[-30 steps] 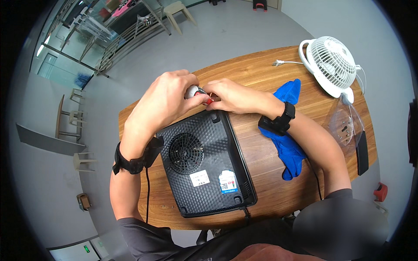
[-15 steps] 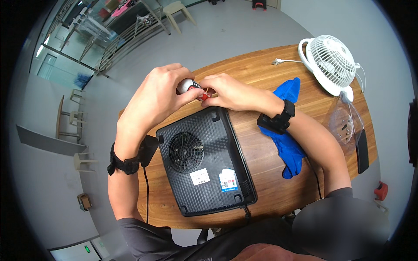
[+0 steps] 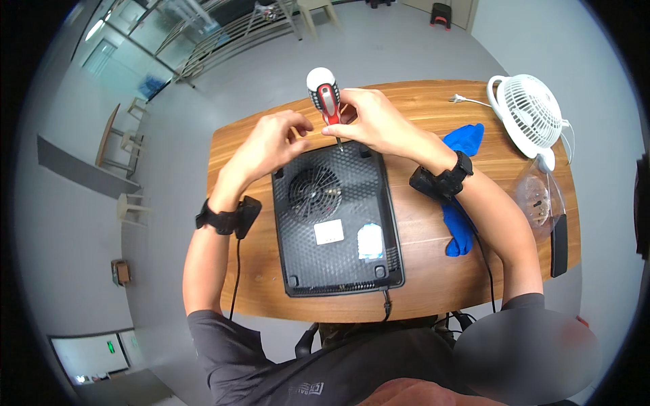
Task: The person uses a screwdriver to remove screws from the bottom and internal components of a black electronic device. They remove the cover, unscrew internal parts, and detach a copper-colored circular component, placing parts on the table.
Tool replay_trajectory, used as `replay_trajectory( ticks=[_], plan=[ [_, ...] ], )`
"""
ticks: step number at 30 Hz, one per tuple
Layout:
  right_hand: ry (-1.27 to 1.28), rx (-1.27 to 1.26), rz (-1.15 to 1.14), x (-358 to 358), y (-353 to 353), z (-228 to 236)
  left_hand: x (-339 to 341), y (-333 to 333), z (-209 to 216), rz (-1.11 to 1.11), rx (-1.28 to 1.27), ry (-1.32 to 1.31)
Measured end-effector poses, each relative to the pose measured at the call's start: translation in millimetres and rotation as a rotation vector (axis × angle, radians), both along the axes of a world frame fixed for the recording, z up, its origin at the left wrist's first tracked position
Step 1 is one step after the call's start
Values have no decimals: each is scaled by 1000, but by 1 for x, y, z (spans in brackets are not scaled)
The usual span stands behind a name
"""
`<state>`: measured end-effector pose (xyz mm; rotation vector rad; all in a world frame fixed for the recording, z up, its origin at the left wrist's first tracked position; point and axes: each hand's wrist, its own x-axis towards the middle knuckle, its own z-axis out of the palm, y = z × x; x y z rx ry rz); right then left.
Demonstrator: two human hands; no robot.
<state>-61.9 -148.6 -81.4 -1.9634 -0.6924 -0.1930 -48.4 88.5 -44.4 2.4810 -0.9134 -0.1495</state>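
Since the earlier frame, the left hand (image 3: pixel 269 143) is coming off the screwdriver (image 3: pixel 328 100), which is now standing more upright. At left, that hand is hovering near the far left corner of the black device (image 3: pixel 325 262), fingers parted, holding nothing. The device is lying vent side up on the wooden table (image 3: pixel 428 274). At its far edge, the right hand (image 3: pixel 372 116) is gripping the screwdriver, shaft pointing down. Farther right, blue cloth (image 3: pixel 464 139) is lying partly behind the forearm; a white fan (image 3: pixel 533 108) is resting far right.
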Motion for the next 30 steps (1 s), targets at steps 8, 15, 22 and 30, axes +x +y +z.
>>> replay_trajectory(
  ticks=[8, 15, 22, 30],
  plan=[
    [-2, 25, 101, -45, 66, 33, -57, 46, -15, 40, -24, 81],
    [-29, 5, 151, -78, 116, 46, -100, 86, -18, 118, -54, 79],
    [-5, -32, 101, -112, 145, 59, -134, 137, -28, 177, 126, 154],
    [-25, -58, 126, -132, 141, 44, -178, 208, -118, 168, 197, 140]
  ],
)
